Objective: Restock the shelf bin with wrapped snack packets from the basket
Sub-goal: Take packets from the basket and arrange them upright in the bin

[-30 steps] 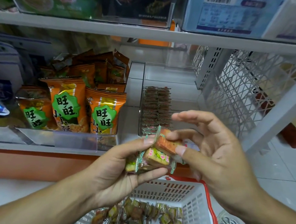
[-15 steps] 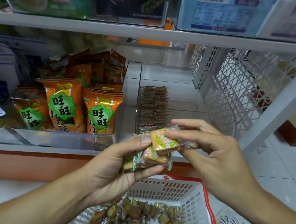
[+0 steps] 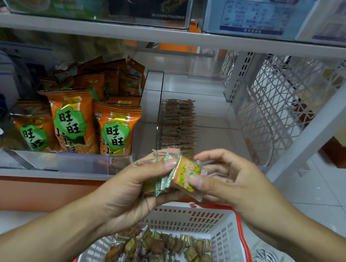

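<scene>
My left hand (image 3: 138, 189) grips a small stack of wrapped snack packets (image 3: 158, 178) just in front of the shelf edge. My right hand (image 3: 226, 179) pinches the outermost packet (image 3: 185, 173), yellow-green label facing me, against that stack. Behind my hands stands the clear shelf bin (image 3: 213, 105) with a row of packets (image 3: 178, 125) lined up along its left side. Below, the white basket with a red rim (image 3: 224, 236) holds several loose packets (image 3: 167, 256).
Orange snack bags (image 3: 96, 122) fill the section left of the bin behind a clear front lip (image 3: 62, 162). A white lattice side panel (image 3: 277, 107) and shelf post (image 3: 322, 125) stand at the right. An upper shelf (image 3: 177, 36) carries boxes. A shoe (image 3: 269, 260) is beside the basket.
My right hand has turned its packet on edge and pressed it against the stack in my left hand. Both hands have stayed in front of the bin.
</scene>
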The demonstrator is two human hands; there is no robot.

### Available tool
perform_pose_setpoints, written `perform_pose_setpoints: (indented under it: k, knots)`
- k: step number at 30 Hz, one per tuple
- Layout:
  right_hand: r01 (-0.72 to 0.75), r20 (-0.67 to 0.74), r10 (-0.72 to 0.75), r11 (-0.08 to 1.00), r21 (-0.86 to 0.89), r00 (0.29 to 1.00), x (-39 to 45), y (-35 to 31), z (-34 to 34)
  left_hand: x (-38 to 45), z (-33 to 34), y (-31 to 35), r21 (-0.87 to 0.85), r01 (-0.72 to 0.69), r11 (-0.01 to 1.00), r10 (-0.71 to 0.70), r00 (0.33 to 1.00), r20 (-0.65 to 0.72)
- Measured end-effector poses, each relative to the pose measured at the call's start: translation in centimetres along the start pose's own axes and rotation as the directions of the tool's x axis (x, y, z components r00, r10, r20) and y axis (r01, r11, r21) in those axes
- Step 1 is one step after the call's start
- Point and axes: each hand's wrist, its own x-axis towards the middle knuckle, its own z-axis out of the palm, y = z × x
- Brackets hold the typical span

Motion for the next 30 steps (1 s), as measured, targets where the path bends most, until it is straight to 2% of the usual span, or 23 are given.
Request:
perform_pose_setpoints:
  k: [3, 7, 10, 13, 15, 18, 21, 23, 25, 30]
  knots:
    - [-0.085, 0.016, 0.084, 0.985, 0.150, 0.996, 0.2, -0.3, -0.2, 0.1, 0.0, 0.0, 0.017, 0.012, 1.000, -0.011, 0.997, -0.080]
    - [-0.005, -0.077, 0.026, 0.966, 0.260, 0.997, 0.8, -1.0, -1.6, 0.5, -0.2, 0.3, 0.015, 0.012, 1.000, -0.009, 0.982, -0.188]
    - [0.117, -0.025, -0.116, 0.990, 0.074, 0.993, 0.9, -1.8, -2.7, 0.7, -0.2, 0.4, 0.077, 0.045, 0.996, -0.028, 0.976, -0.214]
    - [0.191, 0.246, -0.130, 0.951, -0.242, 0.961, 0.5, -2.3, -3.2, 0.7, 0.0, 0.1, 0.111, 0.157, 0.981, -0.133, 0.970, -0.203]
    - [0.229, 0.332, -0.101, 0.898, -0.376, 0.938, 0.4, -1.8, -3.0, 0.7, 0.2, -0.1, 0.140, 0.229, 0.963, -0.206, 0.966, -0.159]
    - [0.171, 0.302, -0.041, 0.891, -0.420, 0.953, 0.7, -1.0, -2.9, 0.7, 0.0, -0.4, 0.133, 0.283, 0.950, -0.271, 0.957, -0.100]
    - [0.134, 0.358, 0.038, 0.885, -0.446, 0.933, 0.9, -1.0, -3.5, 0.7, -0.4, 0.0, 0.029, 0.303, 0.953, -0.302, 0.953, -0.038]
    - [0.110, 0.327, 0.039, 0.899, -0.425, 0.944, 1.0, -1.0, -3.9, 0.7, -0.5, 0.3, -0.090, 0.300, 0.950, -0.302, 0.953, -0.002]
    - [0.103, 0.280, 0.012, 0.915, -0.390, 0.960, 1.2, -0.8, -4.0, 0.7, -0.4, 0.4, -0.139, 0.256, 0.957, -0.257, 0.966, 0.007]
    - [0.059, 0.252, 0.030, 0.939, -0.339, 0.967, 1.5, -0.9, -4.5, 1.2, -0.6, -0.1, 0.026, 0.200, 0.979, -0.197, 0.975, -0.105]
